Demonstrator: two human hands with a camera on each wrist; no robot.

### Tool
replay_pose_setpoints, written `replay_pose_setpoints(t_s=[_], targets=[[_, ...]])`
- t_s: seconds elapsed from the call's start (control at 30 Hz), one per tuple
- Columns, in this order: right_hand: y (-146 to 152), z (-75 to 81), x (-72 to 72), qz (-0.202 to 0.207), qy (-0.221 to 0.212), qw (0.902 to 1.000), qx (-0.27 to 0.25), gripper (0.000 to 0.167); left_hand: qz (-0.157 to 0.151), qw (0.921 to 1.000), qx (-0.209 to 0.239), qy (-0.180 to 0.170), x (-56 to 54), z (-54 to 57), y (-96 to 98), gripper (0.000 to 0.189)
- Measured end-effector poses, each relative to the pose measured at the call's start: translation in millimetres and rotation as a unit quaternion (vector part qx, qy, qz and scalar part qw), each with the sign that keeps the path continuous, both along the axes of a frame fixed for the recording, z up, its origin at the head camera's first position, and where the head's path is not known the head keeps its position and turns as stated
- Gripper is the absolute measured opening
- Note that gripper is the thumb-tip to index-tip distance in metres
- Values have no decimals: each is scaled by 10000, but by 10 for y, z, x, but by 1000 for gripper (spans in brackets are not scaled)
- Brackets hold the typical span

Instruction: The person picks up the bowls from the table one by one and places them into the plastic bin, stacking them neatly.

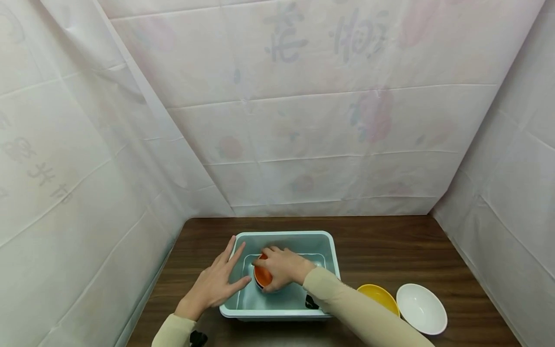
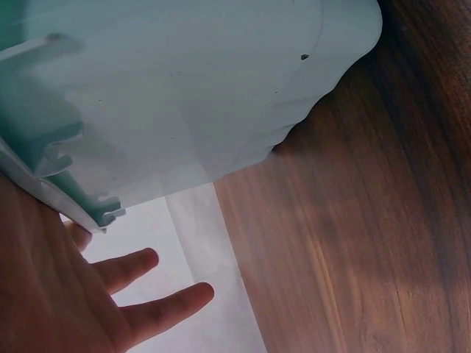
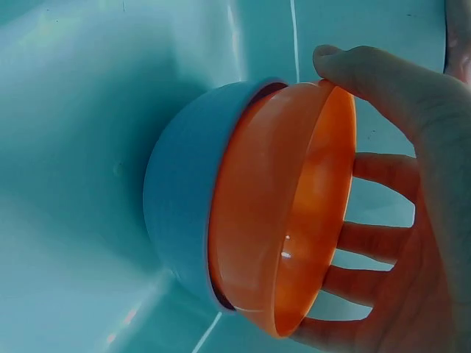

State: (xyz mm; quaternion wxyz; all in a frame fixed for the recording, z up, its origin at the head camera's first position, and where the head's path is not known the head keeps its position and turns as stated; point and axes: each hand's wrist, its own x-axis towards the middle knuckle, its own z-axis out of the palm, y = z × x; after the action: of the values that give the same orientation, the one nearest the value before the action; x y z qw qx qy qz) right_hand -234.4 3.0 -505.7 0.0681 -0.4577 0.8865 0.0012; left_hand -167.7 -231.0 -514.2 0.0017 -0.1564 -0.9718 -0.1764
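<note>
An orange bowl (image 3: 254, 206) sits tilted inside a blue bowl (image 3: 180, 184), both within a pale green plastic bin (image 1: 277, 313). My right hand (image 1: 284, 268) reaches into the bin and grips the orange bowl by its rim, the thumb at one side and the fingers spread along the other. In the head view the blue bowl is mostly hidden under the orange one. My left hand (image 1: 213, 285) is at the bin's left rim, fingers straight and spread; in the left wrist view its palm lies against that rim, with the fingers extending past it.
To the right of the bin, a yellow bowl (image 1: 379, 295) stands on the dark wooden table (image 1: 377, 250), partly covered by my right sleeve. Close beside it is a white bowl (image 1: 421, 309). Pale sheets (image 1: 312, 159) hang behind the table and along both sides.
</note>
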Motion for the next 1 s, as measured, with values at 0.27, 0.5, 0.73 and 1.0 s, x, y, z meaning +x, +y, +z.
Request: replay_pose_setpoints(t_s=[0.27, 0.5, 0.73, 1.0], targets=[[-40, -31, 17, -73, 77, 9999, 89, 75, -3, 10000, 22, 16, -6, 9, 12, 88], [-59, -71, 23, -107, 70, 9998, 178, 75, 15, 9997, 58, -248, -1, 30, 1, 95], [-60, -66, 10, -62, 184, 9996, 226, 75, -158, 9977, 215, -617, -25, 38, -29, 102], [-77, -96, 9, -325, -246, 9988, 253, 76, -265, 9979, 130, -581, -27, 12, -36, 105]])
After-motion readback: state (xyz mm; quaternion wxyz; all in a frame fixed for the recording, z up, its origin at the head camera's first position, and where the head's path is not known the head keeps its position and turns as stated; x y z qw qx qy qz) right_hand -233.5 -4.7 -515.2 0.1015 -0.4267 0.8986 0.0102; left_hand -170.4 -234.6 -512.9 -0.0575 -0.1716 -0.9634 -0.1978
